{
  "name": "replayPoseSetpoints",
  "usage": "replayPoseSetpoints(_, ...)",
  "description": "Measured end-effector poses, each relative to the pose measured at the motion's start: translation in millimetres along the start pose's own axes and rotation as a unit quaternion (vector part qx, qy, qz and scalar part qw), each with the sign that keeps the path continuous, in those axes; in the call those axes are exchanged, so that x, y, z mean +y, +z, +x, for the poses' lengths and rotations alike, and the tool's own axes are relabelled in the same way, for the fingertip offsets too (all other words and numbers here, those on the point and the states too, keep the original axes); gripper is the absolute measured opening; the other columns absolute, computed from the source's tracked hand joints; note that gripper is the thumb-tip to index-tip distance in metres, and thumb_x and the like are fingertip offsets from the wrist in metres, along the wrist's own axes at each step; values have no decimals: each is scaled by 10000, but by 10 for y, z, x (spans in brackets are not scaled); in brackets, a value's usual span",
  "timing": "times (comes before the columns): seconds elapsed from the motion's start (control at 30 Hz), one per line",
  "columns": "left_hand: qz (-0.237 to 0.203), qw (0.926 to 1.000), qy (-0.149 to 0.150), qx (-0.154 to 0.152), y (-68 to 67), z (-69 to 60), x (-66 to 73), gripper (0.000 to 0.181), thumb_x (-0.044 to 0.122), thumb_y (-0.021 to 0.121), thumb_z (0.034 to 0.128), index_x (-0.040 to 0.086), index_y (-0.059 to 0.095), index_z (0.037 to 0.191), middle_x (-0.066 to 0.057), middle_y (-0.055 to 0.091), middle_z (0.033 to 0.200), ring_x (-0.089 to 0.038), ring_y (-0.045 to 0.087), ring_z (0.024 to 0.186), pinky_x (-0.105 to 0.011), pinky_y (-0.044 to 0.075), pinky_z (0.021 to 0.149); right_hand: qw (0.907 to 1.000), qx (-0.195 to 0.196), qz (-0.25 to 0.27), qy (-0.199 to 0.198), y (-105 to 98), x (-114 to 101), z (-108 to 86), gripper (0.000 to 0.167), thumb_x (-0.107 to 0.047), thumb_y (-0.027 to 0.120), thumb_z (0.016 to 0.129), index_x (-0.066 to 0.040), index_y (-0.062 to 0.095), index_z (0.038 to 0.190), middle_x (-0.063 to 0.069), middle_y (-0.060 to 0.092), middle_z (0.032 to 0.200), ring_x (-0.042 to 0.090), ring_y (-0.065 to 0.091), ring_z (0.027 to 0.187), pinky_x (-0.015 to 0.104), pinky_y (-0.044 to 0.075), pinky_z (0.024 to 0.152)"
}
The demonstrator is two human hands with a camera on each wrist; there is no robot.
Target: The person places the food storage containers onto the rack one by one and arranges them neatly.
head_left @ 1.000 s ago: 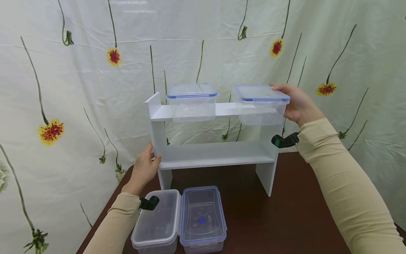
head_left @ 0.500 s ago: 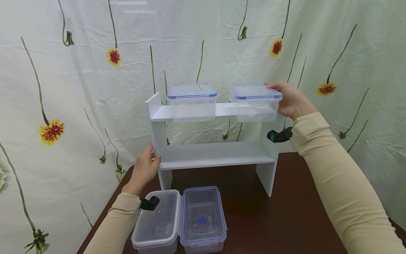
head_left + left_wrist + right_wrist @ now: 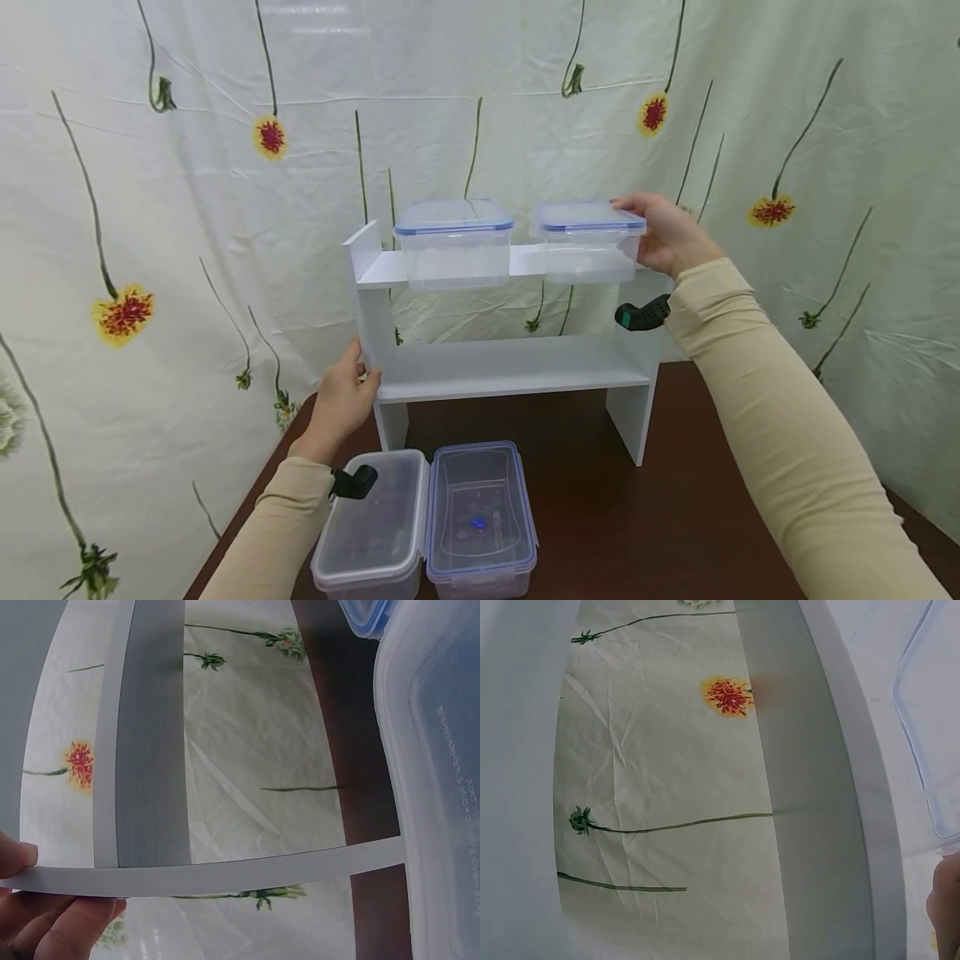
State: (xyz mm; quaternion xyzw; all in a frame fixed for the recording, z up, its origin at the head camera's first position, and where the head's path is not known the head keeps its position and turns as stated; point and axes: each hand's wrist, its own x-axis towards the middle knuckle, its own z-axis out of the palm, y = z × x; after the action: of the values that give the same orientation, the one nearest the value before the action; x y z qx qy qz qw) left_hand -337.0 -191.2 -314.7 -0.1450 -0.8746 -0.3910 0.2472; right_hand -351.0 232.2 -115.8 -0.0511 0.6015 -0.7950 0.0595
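- A white-rimmed box [image 3: 378, 512] and a blue-rimmed box [image 3: 480, 492] sit side by side on the brown table [image 3: 637, 533].
- The left hand [image 3: 341, 400] pinches the side of the white shelf [image 3: 495, 367], between thumb and fingers.
- The right hand [image 3: 667, 237] grips the right top box [image 3: 588, 250] by its right end, up at the top board.
- The left top box [image 3: 453, 258] is near it, with a gap between.
- A flowery cloth [image 3: 420, 50] hangs behind.

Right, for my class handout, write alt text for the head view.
A person's right hand holds a clear, blue-rimmed box at the top of a white shelf unit, beside a similar box. The left hand grips the unit's left side. A white-lidded box and a third blue-rimmed box stand on the dark table.
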Motion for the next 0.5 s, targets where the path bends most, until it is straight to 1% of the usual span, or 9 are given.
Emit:
replayPoseSetpoints(0.07, -10, 10000, -10, 4, 2, -3, 1, 569, 3, 519, 987, 18, 338, 1527, -348, 526, 1393, -477, 600, 1204, -606, 542, 889, 10000, 47, -23, 10, -10, 14, 33, 308, -207, 457, 1055, -206, 413, 1359, 6, 460, 1328, 167, 459, 1194, 294, 571, 757)
replayPoseSetpoints(0.2, -50, 10000, -18, 13, 5, -10, 3, 562, 2, 522, 985, 21, 352, 1520, -350, 543, 1372, -475, 612, 1189, -610, 544, 884, 9998, 179, -58, 6, -32, 38, 80, 204, -202, 448, 1054, -189, 453, 1258, 6, 471, 1301, 157, 477, 1170, 283, 569, 736)
replayPoseSetpoints(0.27, -62, 10000, -15, 23, 8, -11, 0, 562, -1, 523, 983, 22, 355, 1519, -350, 546, 1368, -475, 614, 1186, -610, 545, 882, 9997, 237, -83, 24, -41, 44, 93, 178, -204, 443, 1056, -187, 464, 1232, 3, 476, 1293, 151, 482, 1158, 279, 564, 734)
replayPoseSetpoints(0.33, -55, 10000, 13, 34, 11, -11, -5, 565, -3, 523, 982, 20, 354, 1520, -352, 548, 1365, -477, 615, 1183, -612, 546, 877, 9996, 258, -105, 38, -40, 47, 99, 208, -206, 443, 1056, -187, 460, 1263, 0, 481, 1284, 145, 489, 1144, 274, 562, 737)
replayPoseSetpoints(0.37, -47, 10000, 17, 41, 12, -11, -5, 563, -1, 524, 981, 20, 357, 1519, -352, 549, 1364, -476, 616, 1182, -611, 547, 876, 9996, 265, -112, 45, -38, 46, 99, 257, -207, 443, 1056, -193, 445, 1313, -3, 482, 1284, 143, 491, 1141, 274, 561, 742)
replayPoseSetpoints(0.47, -3, 10000, 20, 64, 10, -11, -2, 553, 8, 525, 982, 17, 365, 1511, -351, 547, 1367, -475, 611, 1188, -610, 545, 882, 9995, 242, -221, 31, -38, 41, 120, 427, -211, 431, 1057, -210, 337, 1474, -13, 472, 1282, 133, 492, 1136, 268, 552, 751)
replayPoseSetpoints(0.5, 8, 10000, 20, 66, 8, -8, -4, 549, 8, 524, 982, 14, 368, 1508, -354, 547, 1363, -475, 611, 1188, -610, 545, 883, 9994, 226, -261, 25, -37, 40, 126, 467, -214, 430, 1057, -215, 299, 1505, -16, 472, 1278, 130, 495, 1135, 265, 549, 754)
